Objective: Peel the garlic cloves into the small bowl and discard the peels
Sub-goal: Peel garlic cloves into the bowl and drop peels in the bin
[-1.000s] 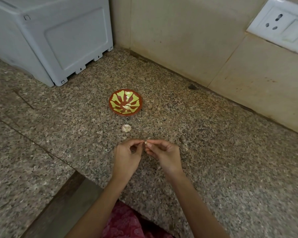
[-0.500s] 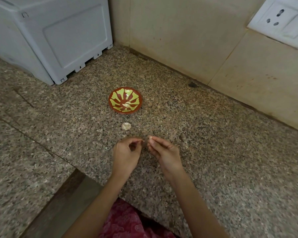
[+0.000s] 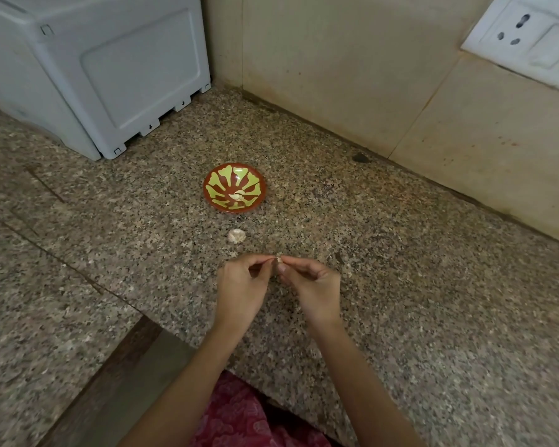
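Pinching from both sides, we held one garlic clove (image 3: 279,259) between our fingertips, just above the granite counter (image 3: 417,285).

1. Our left hand (image 3: 241,287) gripped the left side of the clove between thumb and forefinger. The other fingers were curled under the palm.
2. The clove sat at the point where the two hands met. Only a small pale part of it showed, and we could not tell how much peel it carried.
3. Our right hand (image 3: 313,288) pinched the right side of the clove between thumb and forefinger. The remaining fingers were curled below.

Both forearms reached in from the lower edge of the view, over a red patterned cloth (image 3: 239,417).

Surroundings, left to right:

- A white appliance (image 3: 94,69) stood on the counter at the far left, close to the wall corner.
- The small bowl (image 3: 220,182), red-brown with yellow-green petal markings, stood upright on the counter beyond our hands and well apart from them. A few pale cloves (image 3: 238,196) lay inside it, near the middle.
- A pale garlic piece (image 3: 237,236) lay on the counter between the bowl and our hands, touching neither. We could not tell whether it was cloves or loose peel.
- A dark spot (image 3: 361,158) marked the counter where it met the beige wall tiles (image 3: 336,59).
- A white socket plate (image 3: 526,37) was mounted on the wall at the upper right.
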